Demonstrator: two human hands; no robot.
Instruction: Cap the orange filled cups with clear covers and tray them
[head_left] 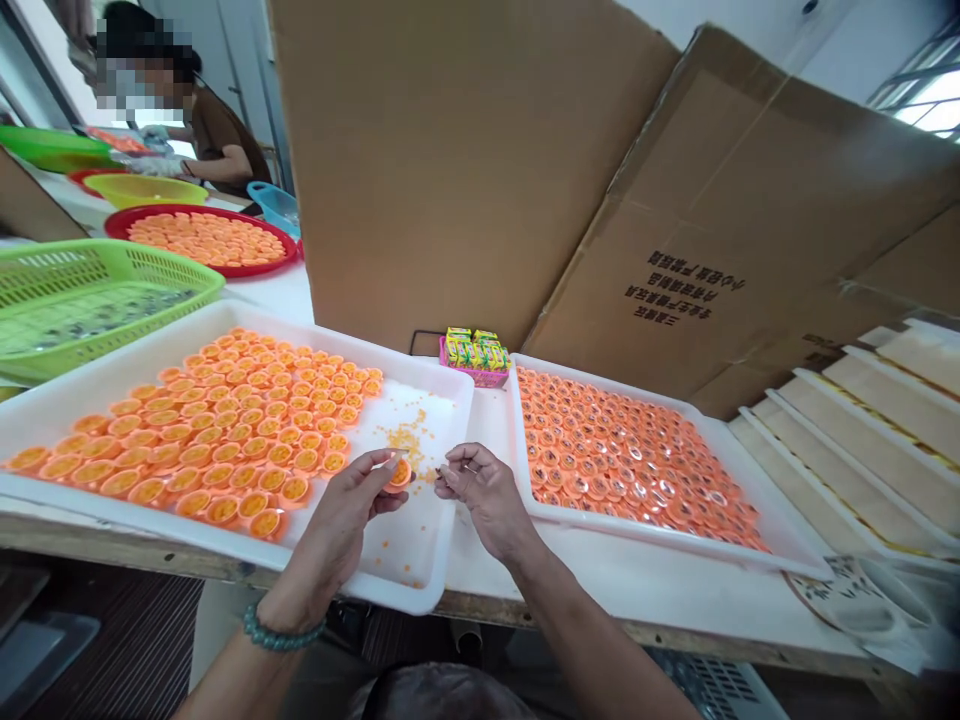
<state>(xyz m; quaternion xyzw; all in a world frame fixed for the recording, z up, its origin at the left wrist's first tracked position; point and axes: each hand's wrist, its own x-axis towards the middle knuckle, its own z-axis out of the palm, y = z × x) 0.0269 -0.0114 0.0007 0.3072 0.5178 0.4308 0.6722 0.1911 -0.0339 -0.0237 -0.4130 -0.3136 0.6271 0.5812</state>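
At lower centre, left fingers [376, 480] grip a cup [400, 475] over the tray [409, 597], perhaps catching spills; right fingers [459, 482] pinch a dark bit [441, 475].

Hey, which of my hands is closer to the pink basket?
Right: the right hand is almost straight in front of the pink basket; the left hand is farther off, to the left.

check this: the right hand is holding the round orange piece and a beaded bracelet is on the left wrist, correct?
Not quite: the head view shows the left hand holding the round orange piece, not the right hand. The beaded bracelet is on the left wrist.
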